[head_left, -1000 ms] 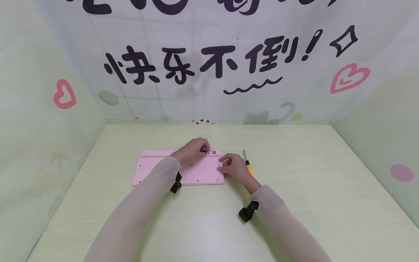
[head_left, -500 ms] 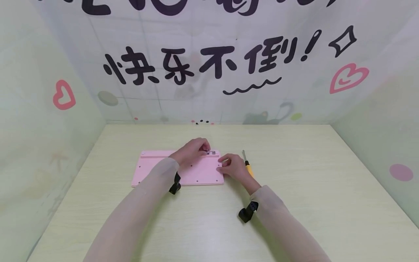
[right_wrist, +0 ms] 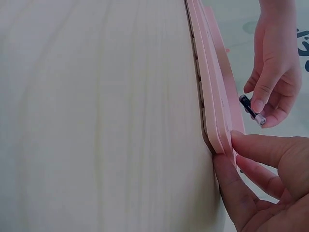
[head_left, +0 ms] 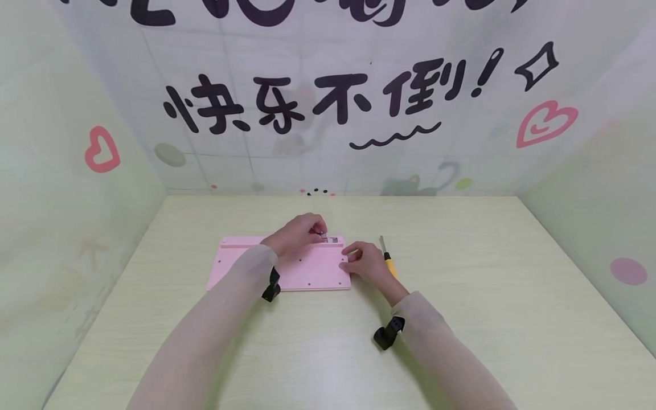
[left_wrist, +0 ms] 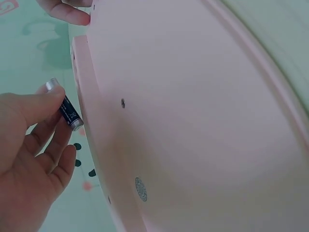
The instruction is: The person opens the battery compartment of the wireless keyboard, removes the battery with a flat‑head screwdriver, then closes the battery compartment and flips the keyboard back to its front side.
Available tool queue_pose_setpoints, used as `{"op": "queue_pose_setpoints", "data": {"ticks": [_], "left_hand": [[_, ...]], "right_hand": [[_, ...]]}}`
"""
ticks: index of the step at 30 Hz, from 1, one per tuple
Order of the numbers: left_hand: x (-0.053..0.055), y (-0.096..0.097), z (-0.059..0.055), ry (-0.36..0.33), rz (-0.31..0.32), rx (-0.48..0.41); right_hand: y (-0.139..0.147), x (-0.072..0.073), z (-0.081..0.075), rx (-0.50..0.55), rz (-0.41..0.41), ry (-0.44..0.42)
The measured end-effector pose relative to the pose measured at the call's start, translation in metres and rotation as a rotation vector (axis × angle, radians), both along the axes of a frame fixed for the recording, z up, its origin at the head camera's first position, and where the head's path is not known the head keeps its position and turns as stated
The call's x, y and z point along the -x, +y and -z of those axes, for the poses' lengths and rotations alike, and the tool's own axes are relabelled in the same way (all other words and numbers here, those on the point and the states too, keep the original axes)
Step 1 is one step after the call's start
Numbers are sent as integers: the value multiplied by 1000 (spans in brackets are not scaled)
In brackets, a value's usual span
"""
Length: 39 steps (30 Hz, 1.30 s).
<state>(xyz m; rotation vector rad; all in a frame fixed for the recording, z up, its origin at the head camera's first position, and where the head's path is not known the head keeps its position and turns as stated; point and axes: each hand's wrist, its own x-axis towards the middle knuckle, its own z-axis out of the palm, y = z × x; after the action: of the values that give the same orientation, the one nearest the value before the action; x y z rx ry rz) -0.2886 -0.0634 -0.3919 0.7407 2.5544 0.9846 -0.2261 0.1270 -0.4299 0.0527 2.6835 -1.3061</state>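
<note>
A pink keyboard (head_left: 320,270) lies face down on the table, its screw-dotted back up and the raised strip with the battery compartment along the far side. Between thumb and fingers, my left hand (head_left: 296,233) pinches a small dark battery with silver ends (left_wrist: 70,114), held just above that strip. In the right wrist view, the same battery (right_wrist: 252,110) is clear of the keyboard. My right hand (head_left: 370,262) grips the keyboard's right edge, fingers (right_wrist: 258,147) on the back and others at the side. The left forearm hides part of the keyboard in the head view.
A screwdriver with a yellow and black handle (head_left: 390,265) lies just right of my right hand, its shaft pointing away. The pale wooden table (head_left: 487,285) ends at a printed cloth backdrop (head_left: 307,159). Black cameras sit on both wrists.
My left hand has drawn slightly up and to the left, lifting the battery off the compartment area. My right hand stays on the keyboard's edge.
</note>
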Motion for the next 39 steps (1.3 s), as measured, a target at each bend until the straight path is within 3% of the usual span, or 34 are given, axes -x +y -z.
{"op": "queue_pose_setpoints", "data": {"ticks": [6, 14, 25, 33, 39], "left_hand": [[3, -5, -1, -21, -25, 28], [8, -18, -1, 50, -2, 83], [8, -37, -3, 41, -48, 117], [16, -48, -6, 78, -40, 212], [23, -59, -1, 80, -74, 258]], "right_hand": [[0, 0, 1, -16, 10, -1], [0, -2, 0, -4, 1, 10], [0, -2, 2, -5, 18, 8], [0, -3, -1, -1, 9, 12], [0, -2, 1, 12, 10, 17]]}}
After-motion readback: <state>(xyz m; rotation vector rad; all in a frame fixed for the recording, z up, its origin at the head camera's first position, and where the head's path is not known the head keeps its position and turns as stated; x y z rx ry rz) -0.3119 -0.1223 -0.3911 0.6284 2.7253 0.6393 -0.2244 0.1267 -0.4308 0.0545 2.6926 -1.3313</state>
